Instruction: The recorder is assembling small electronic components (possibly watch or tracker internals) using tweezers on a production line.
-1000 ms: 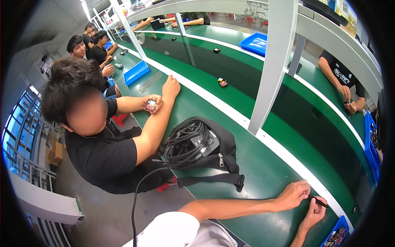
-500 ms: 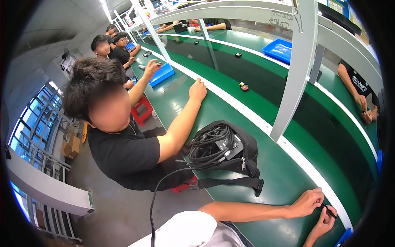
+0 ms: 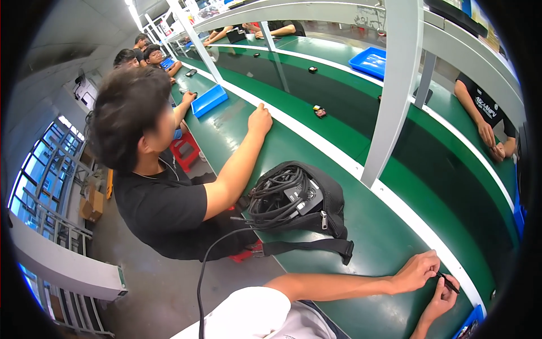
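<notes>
At the lower right, over the green bench, my left hand [image 3: 415, 272] has its fingers pinched at the upper end of a slim black stick-like object [image 3: 450, 283]. My right hand [image 3: 441, 299] grips the same object from below, with thumb and fingers closed around it. The object is small and partly covered by fingers, so its exact kind does not show. Both hands are close together near the white rail. Beside the right hand sits the corner of a blue tray [image 3: 472, 323].
A black bag [image 3: 333, 209] with coiled cables and a grey box lies on the green bench [image 3: 378, 237]. A co-worker [image 3: 152, 186] sits left of it, near a blue tray [image 3: 209, 100]. A grey post [image 3: 389, 113] rises by the conveyor [image 3: 451, 175], which carries small parts [image 3: 319, 111].
The view has shifted slightly, moving the bench leftward in the picture. The nearby co-worker's head has turned toward the bench and their far hand has lowered. My hands keep hold of the black object.
</notes>
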